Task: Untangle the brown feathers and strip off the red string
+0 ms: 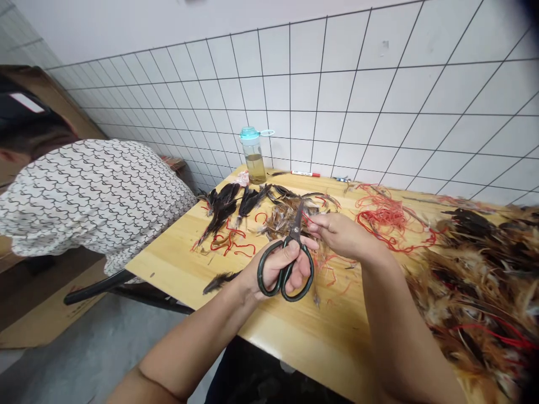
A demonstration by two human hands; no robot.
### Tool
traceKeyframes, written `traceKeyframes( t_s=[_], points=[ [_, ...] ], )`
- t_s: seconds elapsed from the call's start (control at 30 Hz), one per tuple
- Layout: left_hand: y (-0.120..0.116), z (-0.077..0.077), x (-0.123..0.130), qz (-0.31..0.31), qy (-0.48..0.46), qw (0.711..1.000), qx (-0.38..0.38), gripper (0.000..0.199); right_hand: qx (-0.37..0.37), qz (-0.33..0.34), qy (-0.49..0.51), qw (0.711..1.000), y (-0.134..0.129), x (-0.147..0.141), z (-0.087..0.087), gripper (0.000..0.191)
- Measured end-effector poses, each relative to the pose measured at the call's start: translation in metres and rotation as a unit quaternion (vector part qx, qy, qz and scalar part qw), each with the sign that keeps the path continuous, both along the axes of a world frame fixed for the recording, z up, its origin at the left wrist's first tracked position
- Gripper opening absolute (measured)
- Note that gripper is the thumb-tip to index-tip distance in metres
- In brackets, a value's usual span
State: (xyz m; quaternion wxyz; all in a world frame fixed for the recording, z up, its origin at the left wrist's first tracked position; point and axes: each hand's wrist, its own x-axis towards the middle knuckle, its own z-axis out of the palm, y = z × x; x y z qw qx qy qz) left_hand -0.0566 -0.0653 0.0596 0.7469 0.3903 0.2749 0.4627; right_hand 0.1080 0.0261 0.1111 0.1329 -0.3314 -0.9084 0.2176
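Note:
My left hand [280, 264] is closed around black-handled scissors [297, 227], with the dark blades pointing up and away from me. Close to the blades, my right hand [337, 233] pinches a thin red string [308, 217] between thumb and fingers. Behind both hands lies a bunch of brown and white feathers [280, 216], partly covered by the scissors. Whether the string is tied to these feathers is hidden. Farther left on the table are bundles of black feathers [221, 207] and loose red string pieces [231, 244].
A large heap of brown feathers [475, 280] fills the table's right side. Tangled red string [387, 219] lies behind my right arm. A teal-lidded bottle [255, 163] and a red-and-white marker [305, 173] stand by the tiled wall. A person in a patterned shirt [96, 196] bends over at left.

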Motion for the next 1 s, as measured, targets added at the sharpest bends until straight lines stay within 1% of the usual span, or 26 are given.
traceKeyframes(
  t_s=[0.07, 0.13, 0.2, 0.27, 0.33, 0.43, 0.5, 0.57, 0.67, 0.77, 0.83, 0.9, 0.97, 1.0],
  points=[
    [0.001, 0.004, 0.002, 0.018, -0.005, 1.000, -0.016, 0.047, 0.010, -0.003, -0.009, 1.000, -0.001, 0.000, 0.001, 0.024],
    [0.006, 0.009, -0.001, 0.046, -0.010, 0.999, -0.024, 0.043, 0.007, 0.020, -0.011, 1.000, -0.003, 0.002, 0.004, 0.024],
    [0.013, 0.017, -0.011, 0.101, -0.014, 0.995, -0.022, 0.034, -0.001, 0.058, -0.016, 0.998, -0.007, 0.006, 0.008, 0.026],
    [0.018, 0.024, -0.024, 0.162, -0.008, 0.987, -0.012, 0.029, -0.005, 0.067, -0.016, 0.998, -0.010, 0.009, 0.012, 0.028],
    [0.020, 0.028, -0.037, 0.191, 0.019, 0.981, 0.016, 0.030, -0.011, 0.036, -0.006, 0.999, -0.011, 0.011, 0.013, 0.028],
    [0.016, 0.027, -0.045, 0.223, 0.099, 0.966, 0.088, 0.037, -0.032, -0.020, 0.014, 0.999, -0.009, 0.011, 0.011, 0.032],
    [0.013, 0.023, -0.041, 0.235, 0.149, 0.953, 0.120, 0.040, -0.035, -0.025, 0.016, 0.999, -0.007, 0.007, 0.008, 0.034],
    [0.013, 0.019, -0.033, 0.229, 0.170, 0.950, 0.130, 0.044, -0.029, -0.015, 0.005, 0.999, -0.007, 0.002, 0.004, 0.033],
    [0.017, 0.015, -0.019, 0.218, 0.155, 0.953, 0.140, 0.045, -0.034, 0.001, -0.015, 0.999, -0.010, -0.008, -0.002, 0.031],
    [0.022, 0.012, -0.013, 0.223, 0.154, 0.950, 0.153, 0.039, -0.054, 0.014, -0.013, 0.998, -0.012, -0.015, -0.007, 0.031],
    [0.024, 0.011, -0.015, 0.223, 0.168, 0.947, 0.158, 0.035, -0.064, 0.022, -0.009, 0.998, -0.012, -0.018, -0.010, 0.032],
    [0.025, 0.011, -0.024, 0.227, 0.186, 0.942, 0.163, 0.035, -0.073, 0.030, -0.007, 0.997, -0.011, -0.020, -0.013, 0.032],
    [0.024, 0.013, -0.039, 0.249, 0.212, 0.930, 0.169, 0.036, -0.083, 0.030, -0.008, 0.996, -0.009, -0.020, -0.015, 0.034],
    [0.024, 0.015, -0.049, 0.266, 0.232, 0.919, 0.174, 0.037, -0.088, 0.027, -0.009, 0.996, -0.008, -0.020, -0.015, 0.035]
  ],
)
